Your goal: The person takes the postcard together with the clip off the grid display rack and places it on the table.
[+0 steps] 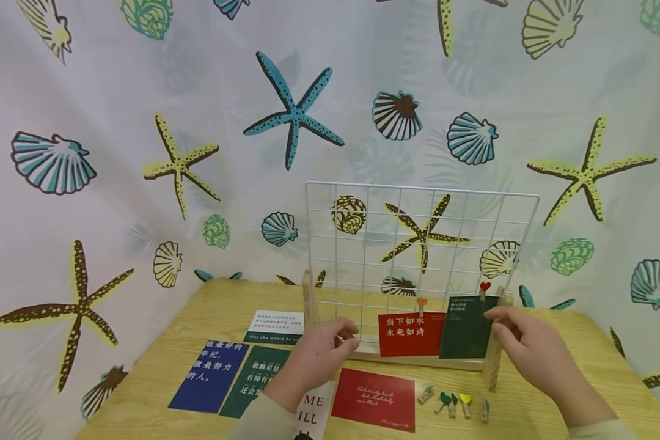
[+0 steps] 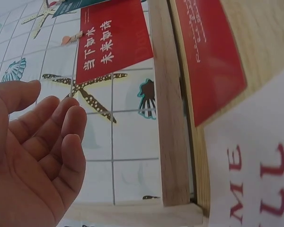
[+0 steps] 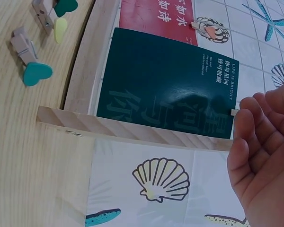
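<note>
A white wire grid [image 1: 352,244] stands upright in a wooden base. Clipped low on it are a red card [image 1: 409,345], under an orange heart clothespin [image 1: 421,305], and a dark green card [image 1: 462,336], under a red heart clothespin [image 1: 485,288]. My right hand [image 1: 536,354] is at the green card's right edge, beside the wooden post, its fingers loosely bent. Whether its fingertips touch the card is unclear. My left hand [image 1: 316,354] hovers before the grid's lower left part, fingers loosely curled, palm bare in the left wrist view.
On the wooden table lie a blue card [image 1: 206,379], a green card [image 1: 253,373], a white-and-green card [image 1: 275,326], a white card [image 1: 315,406] partly behind my left arm, and a red card [image 1: 375,400]. Several heart clothespins [image 1: 453,404] lie at front right. A patterned curtain hangs behind.
</note>
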The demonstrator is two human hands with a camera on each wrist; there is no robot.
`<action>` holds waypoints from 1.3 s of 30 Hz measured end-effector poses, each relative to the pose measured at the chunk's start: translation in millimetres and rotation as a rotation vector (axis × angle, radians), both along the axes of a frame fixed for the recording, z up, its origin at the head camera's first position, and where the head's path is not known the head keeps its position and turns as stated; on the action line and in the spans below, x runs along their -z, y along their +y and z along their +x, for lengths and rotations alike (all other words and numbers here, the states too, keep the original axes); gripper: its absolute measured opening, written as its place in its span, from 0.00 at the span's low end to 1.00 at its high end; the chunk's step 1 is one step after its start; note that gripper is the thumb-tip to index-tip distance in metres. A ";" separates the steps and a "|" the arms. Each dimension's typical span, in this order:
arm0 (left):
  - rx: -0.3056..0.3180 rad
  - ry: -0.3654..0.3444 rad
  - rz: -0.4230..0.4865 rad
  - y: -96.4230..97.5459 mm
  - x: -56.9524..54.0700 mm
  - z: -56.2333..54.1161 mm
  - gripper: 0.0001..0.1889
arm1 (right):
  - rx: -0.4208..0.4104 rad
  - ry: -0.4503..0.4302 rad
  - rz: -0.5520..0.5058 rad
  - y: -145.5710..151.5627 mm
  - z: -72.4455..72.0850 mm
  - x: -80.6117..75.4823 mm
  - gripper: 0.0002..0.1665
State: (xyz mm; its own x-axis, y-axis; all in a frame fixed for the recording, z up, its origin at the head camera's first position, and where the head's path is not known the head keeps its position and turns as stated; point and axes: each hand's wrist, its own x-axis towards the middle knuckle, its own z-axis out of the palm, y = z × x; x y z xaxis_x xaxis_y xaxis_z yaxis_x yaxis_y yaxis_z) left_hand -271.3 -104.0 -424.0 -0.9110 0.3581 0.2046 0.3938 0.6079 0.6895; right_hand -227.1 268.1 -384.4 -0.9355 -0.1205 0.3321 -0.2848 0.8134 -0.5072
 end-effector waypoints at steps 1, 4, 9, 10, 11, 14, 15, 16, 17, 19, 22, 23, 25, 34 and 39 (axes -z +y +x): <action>0.003 -0.004 0.003 2.3 0.6 0.2 0.11 | 0.003 0.012 0.005 0.1 -0.8 -0.9 0.16; 0.004 0.004 -0.009 9.9 0.7 1.6 0.11 | 0.004 0.032 0.008 -0.2 -2.7 -4.4 0.18; -0.001 0.019 -0.032 23.4 -2.3 4.3 0.12 | -0.006 0.068 0.016 -1.4 -5.7 -10.0 0.18; 0.002 0.012 -0.028 26.0 -3.1 4.4 0.12 | -0.006 0.074 0.020 -1.7 -6.5 -11.2 0.18; 0.003 0.004 -0.026 28.6 -3.8 4.4 0.12 | -0.005 0.079 0.025 -2.0 -7.1 -12.4 0.18; 0.021 -0.018 -0.010 37.1 -5.0 3.4 0.12 | 0.001 0.087 0.043 -2.3 -9.4 -15.8 0.18; 0.030 -0.026 -0.003 40.0 -5.5 2.9 0.12 | 0.005 0.089 0.050 -2.5 -10.0 -17.3 0.18; 0.037 -0.030 0.001 42.8 -5.6 2.6 0.11 | 0.008 0.089 0.056 -2.5 -10.5 -18.4 0.19; 0.042 -0.031 0.004 45.7 -5.5 2.3 0.11 | 0.011 0.089 0.060 -2.6 -10.9 -19.4 0.19; 0.055 -0.038 0.014 51.3 -5.0 2.1 0.11 | 0.016 0.090 0.069 -2.7 -11.7 -21.7 0.20; 0.070 -0.055 0.035 60.3 -4.0 2.2 0.12 | 0.023 0.089 0.073 -2.9 -12.8 -24.0 0.21; 0.070 -0.061 0.043 63.8 -3.4 2.0 0.13 | 0.029 0.095 0.076 -3.0 -13.2 -24.7 0.21; 0.070 -0.076 0.066 70.6 -3.0 1.8 0.14 | 0.038 0.110 0.077 -3.4 -14.5 -25.9 0.21; 0.038 -0.149 0.153 102.5 -1.7 4.4 0.15 | 0.069 0.183 0.114 -5.1 -20.5 -27.2 0.21; 0.007 -0.152 0.161 121.0 -2.3 4.7 0.16 | 0.068 0.206 0.150 -6.6 -24.7 -29.1 0.22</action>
State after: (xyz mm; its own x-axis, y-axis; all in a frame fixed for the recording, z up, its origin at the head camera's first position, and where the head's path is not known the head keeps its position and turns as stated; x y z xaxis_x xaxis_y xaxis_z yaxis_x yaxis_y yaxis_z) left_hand -266.6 17.0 -421.7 -0.9334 0.3383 0.1199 0.2816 0.4831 0.8290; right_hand -251.8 261.5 -355.3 -0.8579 -0.1223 0.4991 -0.3117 0.8960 -0.3163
